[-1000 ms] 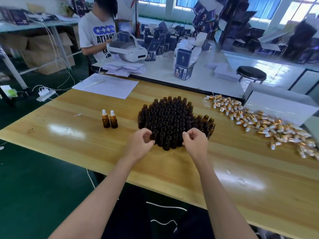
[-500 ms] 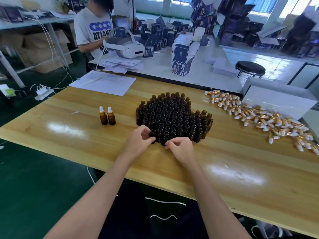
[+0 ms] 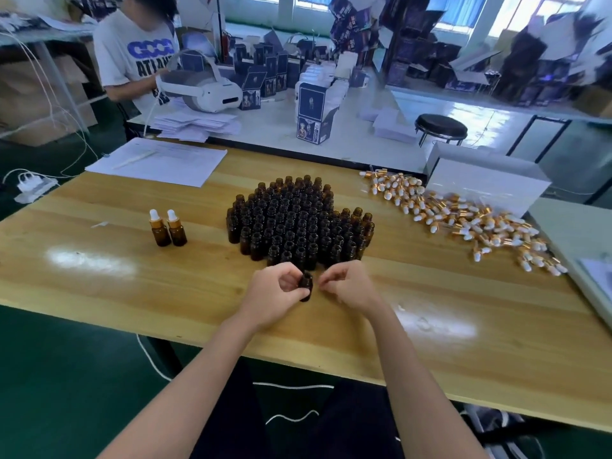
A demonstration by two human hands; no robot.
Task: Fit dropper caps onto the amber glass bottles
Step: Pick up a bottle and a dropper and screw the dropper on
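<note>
My left hand [image 3: 275, 293] is curled around one bare amber bottle [image 3: 306, 282], holding it just above the counter [image 3: 99, 286], a little in from the near edge and just in front of the main cluster of bottles [image 3: 298, 223]. My right hand [image 3: 352, 288] sits just beside it with the fingers curled in. It is blurred, and I see no cap in it, so I cannot tell whether it pinches anything. I judge the job barely started: only two capped bottles [image 3: 169, 230] stand together toward the left side, well apart from the cluster, while every bottle in the cluster shows an open neck. The dropper caps [image 3: 463, 220] lie in a loose heap along the far right edge, beside a white box [image 3: 486, 173]. To fit this bottle I will probably need a cap from that heap, which means reaching right past the cluster's corner. The near strip of counter in front of the cluster gives my hands room, and so does the stretch to the left around the finished pair. A stack of paper [image 3: 159, 160] takes up the far left corner.
</note>
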